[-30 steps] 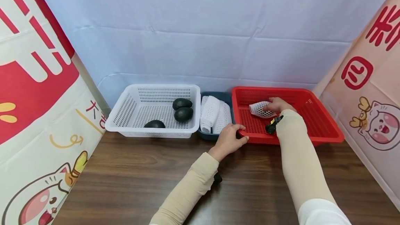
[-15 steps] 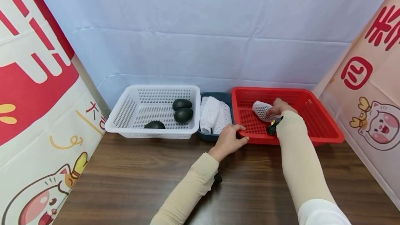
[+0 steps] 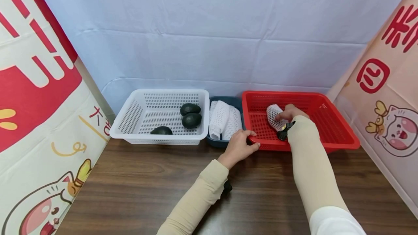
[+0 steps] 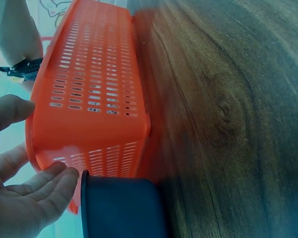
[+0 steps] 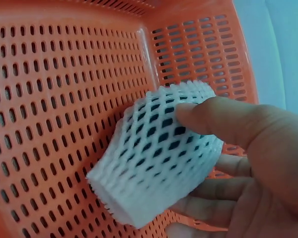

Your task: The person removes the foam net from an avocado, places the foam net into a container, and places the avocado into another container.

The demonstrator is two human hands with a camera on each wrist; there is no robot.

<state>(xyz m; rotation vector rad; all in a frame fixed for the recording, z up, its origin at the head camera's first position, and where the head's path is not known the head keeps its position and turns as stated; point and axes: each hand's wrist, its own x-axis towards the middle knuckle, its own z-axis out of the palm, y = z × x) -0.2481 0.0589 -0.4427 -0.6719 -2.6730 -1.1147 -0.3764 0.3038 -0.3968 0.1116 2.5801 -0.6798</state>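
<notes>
In the red basket, my right hand holds an avocado in a white foam net sleeve. The right wrist view shows the thumb on top of the sleeve and the fingers beneath. Dark skin shows through the mesh, and the sleeve's lower end hangs past the fruit. My left hand grips the red basket's near left corner, thumb and fingers spread about the rim. Three bare dark avocados lie in the white basket at left.
Between the two baskets stands a dark blue bin with several folded white foam net sleeves. All rest on a brown wood-grain table. A pale cloth hangs behind, with printed panels on both sides.
The sleeved avocado has turned from lying nearly sideways to a steeper slant and shifted slightly right, with my right hand on it. My left hand has stayed on the basket's corner.
</notes>
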